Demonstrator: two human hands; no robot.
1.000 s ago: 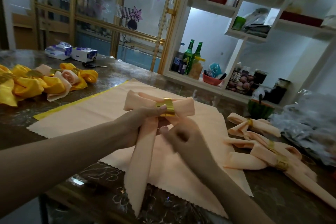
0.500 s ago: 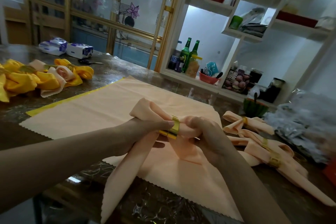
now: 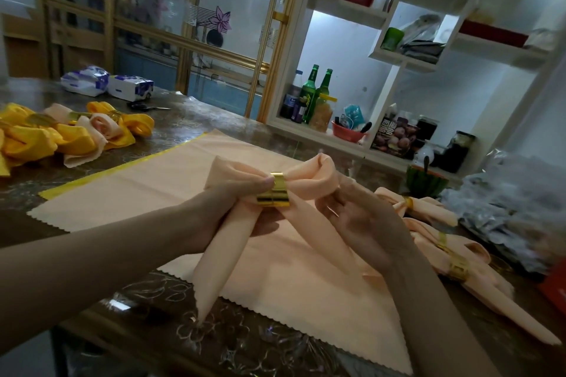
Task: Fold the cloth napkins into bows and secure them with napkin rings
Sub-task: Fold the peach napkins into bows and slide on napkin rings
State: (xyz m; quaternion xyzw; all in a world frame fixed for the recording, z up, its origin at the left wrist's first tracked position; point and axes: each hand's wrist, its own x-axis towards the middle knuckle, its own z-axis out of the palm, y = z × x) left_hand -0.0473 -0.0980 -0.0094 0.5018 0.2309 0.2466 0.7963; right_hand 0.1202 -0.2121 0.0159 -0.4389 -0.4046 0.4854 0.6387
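A peach napkin bow is held up above the table, pinched through a gold napkin ring at its middle. Its two loops stick out left and right of the ring, and two pointed tails hang down. My left hand grips the bow at the ring, thumb on the ring's left edge. My right hand holds the right loop and right tail, fingers partly spread. Beneath lies a flat peach cloth with a yellow one peeking out under it.
Finished peach bows with gold rings lie at the right. Yellow and peach folded napkins pile up at the left. Tissue packs and scissors sit at the back, crinkled plastic bags at the far right. White shelves with bottles stand behind the table.
The bow has turned level and risen, its loops now spread to both sides of the ring. My right hand has slid from the ring to the right loop and tail.
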